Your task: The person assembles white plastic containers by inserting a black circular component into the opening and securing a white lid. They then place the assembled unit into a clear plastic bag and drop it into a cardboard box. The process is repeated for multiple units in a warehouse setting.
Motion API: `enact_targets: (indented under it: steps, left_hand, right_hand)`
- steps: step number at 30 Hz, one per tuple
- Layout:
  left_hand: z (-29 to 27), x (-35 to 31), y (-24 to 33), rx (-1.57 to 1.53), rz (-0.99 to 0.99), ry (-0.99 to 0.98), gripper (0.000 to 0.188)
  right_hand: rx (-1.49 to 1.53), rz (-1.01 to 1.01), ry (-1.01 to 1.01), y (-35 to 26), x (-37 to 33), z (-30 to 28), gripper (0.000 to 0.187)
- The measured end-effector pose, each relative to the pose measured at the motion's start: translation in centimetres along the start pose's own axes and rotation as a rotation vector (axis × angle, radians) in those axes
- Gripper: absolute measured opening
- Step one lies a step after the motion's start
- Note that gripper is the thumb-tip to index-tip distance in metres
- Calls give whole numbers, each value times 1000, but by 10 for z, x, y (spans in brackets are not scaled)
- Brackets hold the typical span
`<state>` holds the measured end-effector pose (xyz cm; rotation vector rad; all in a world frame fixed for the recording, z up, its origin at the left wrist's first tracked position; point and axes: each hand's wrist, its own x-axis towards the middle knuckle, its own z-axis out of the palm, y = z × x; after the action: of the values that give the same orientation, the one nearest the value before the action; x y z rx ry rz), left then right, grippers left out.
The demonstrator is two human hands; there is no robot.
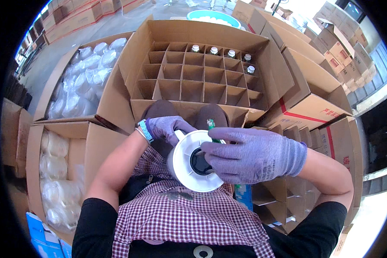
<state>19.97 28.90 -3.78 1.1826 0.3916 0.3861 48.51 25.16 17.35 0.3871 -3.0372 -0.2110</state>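
Observation:
My left hand (170,129), in a purple-grey glove, is closed on the handle side of a white jug-like vessel (182,172). Its broad round white rim faces up, around a dark circular middle. My right hand (256,155), gloved alike, reaches across from the right with bent fingers over that rim and dark middle. Whatever its fingertips pinch is hidden, as is the thumb. A small green-and-white piece (211,124) shows just beyond the right index finger; its kind is unclear. The vessel is above my lap, in front of a checked apron (185,219).
Ahead stands a carton with cardboard dividers (193,90), several white-capped bottles (213,50) in its far right cells. On the left are cartons of clear plastic-wrapped pieces (84,86). More divided cartons (288,189) flank my right arm. A blue basin (214,18) lies beyond.

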Motion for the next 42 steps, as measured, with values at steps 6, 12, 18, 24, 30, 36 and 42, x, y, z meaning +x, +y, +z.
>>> enact_targets:
  steps: [6,12,18,24,30,36,42]
  left_hand:
    - [29,-22,5,-10,29,218,83]
    - [132,-32,-15,203,196,751,85]
    - [95,-41,4,135,162,514,91]
    - [63,-25,13,175,111,254,86]
    - [48,-21,11,32,75,201,91]
    - [53,-21,12,74,53,246,90]
    - [136,-21,-8,276,139,745,92]
  right_hand:
    - [236,502,-321,-8,12,0,14]
    - [1411,1480,130,17,-26,52,24]
    - [332,550,123,10,-31,5,18]
    - [-89,94,-11,8,-37,20,34]
    - [-218,-36,-45,1,-32,13,25]
    - [-12,176,-57,-8,-23,28,18]
    - [966,1299,11,-1,-35,51,22]
